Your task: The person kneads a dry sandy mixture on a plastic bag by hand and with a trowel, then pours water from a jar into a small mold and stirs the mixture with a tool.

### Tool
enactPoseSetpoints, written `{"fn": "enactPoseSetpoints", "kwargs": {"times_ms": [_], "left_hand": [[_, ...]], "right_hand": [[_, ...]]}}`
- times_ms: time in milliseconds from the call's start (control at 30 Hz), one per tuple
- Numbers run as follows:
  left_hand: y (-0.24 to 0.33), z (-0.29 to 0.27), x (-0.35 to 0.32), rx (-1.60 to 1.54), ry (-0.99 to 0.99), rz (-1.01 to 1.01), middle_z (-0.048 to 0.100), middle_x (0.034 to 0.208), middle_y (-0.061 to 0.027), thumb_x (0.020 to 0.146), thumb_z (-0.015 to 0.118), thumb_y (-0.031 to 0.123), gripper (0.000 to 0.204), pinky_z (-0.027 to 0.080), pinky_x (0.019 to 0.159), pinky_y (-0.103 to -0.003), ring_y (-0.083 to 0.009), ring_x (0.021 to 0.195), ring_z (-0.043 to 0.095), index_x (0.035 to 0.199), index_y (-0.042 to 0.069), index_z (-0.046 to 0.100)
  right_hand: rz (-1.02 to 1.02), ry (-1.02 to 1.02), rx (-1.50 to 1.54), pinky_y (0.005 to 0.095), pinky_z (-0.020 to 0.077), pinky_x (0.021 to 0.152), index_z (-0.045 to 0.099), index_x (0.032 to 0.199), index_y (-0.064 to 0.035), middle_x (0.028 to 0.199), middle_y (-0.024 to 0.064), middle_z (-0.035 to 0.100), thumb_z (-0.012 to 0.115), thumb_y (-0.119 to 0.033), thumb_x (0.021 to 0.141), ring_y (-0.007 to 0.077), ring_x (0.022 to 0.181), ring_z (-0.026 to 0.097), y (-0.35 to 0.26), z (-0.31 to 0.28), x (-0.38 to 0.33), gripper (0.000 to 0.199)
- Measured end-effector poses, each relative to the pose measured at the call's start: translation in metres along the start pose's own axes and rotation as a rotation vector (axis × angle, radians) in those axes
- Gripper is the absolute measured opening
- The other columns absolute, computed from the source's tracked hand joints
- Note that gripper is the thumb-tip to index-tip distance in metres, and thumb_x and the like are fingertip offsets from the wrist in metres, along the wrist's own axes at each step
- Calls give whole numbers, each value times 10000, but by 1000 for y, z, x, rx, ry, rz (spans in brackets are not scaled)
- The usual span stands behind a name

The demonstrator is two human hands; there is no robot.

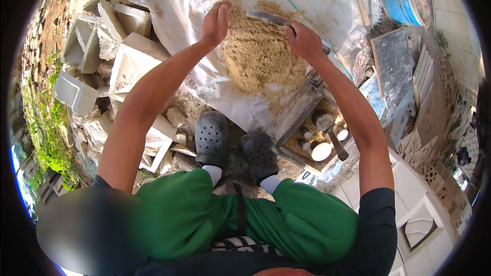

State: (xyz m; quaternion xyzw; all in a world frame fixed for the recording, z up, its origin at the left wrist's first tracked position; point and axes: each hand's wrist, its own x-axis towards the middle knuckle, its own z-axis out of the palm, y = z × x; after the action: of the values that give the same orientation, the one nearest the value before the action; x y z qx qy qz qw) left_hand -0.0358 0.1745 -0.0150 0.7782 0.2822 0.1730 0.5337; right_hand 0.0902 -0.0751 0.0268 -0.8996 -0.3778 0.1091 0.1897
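Observation:
A heap of tan, sand-like powder [261, 53] lies spread over a white woven sack sheet [176, 10]. At the heap's left edge is my left hand [217, 23], its fingers stretched out and nothing seen in it. My right hand [304, 41], at the upper right of the heap, grips a flat metal blade [268, 17]. The blade points left across the top of the powder. Its handle is mostly hidden in my fist.
Broken white cast blocks [135, 64] pile up at left. By my right forearm stands a wooden frame box [291, 112] holding a round-headed tool with a handle [323, 120] and small round pieces. A blue bucket [401, 5] and dark board [393, 64] are at right.

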Motion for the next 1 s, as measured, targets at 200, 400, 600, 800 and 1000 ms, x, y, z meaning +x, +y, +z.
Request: {"fn": "enactPoseSetpoints", "kwargs": {"times_ms": [200,400,600,800,1000], "left_hand": [[-4,-5,18,-484,-114,-230,644,1209,-160,1039,363,315,463,437,1025,-332,-230,1142,595,1219,-46,589],[-8,3,28,-522,-262,-172,525,1370,-198,1062,257,366,557,322,1152,-397,-291,1309,470,1364,-52,467],[-3,-2,27,-440,-305,-144,503,1399,-193,1060,230,379,576,280,1180,-392,-293,1341,442,1392,-41,442],[11,-12,20,-355,-340,-211,502,1399,-208,1050,136,411,650,287,1178,-416,-314,1341,443,1391,-52,438],[11,-30,22,-455,-285,-353,518,1386,-208,1039,96,411,679,293,1176,-420,-318,1340,446,1381,-52,456]], "right_hand": [[74,-63,-13,511,480,708,585,926,-65,874,167,670,503,-380,963,402,809,635,-10,0,9,327],[118,-15,10,510,482,735,592,958,-65,889,177,673,492,-394,968,398,857,638,-3,0,11,344],[127,-39,-26,516,479,729,589,973,-69,885,174,673,504,-398,961,398,845,635,2,-7,11,340],[-45,34,-69,488,502,669,597,928,-85,836,136,670,523,-358,958,367,781,648,-9,4,3,285],[-118,54,-93,457,515,603,608,901,-86,793,121,668,533,-352,954,337,711,657,-34,11,10,282]]}}
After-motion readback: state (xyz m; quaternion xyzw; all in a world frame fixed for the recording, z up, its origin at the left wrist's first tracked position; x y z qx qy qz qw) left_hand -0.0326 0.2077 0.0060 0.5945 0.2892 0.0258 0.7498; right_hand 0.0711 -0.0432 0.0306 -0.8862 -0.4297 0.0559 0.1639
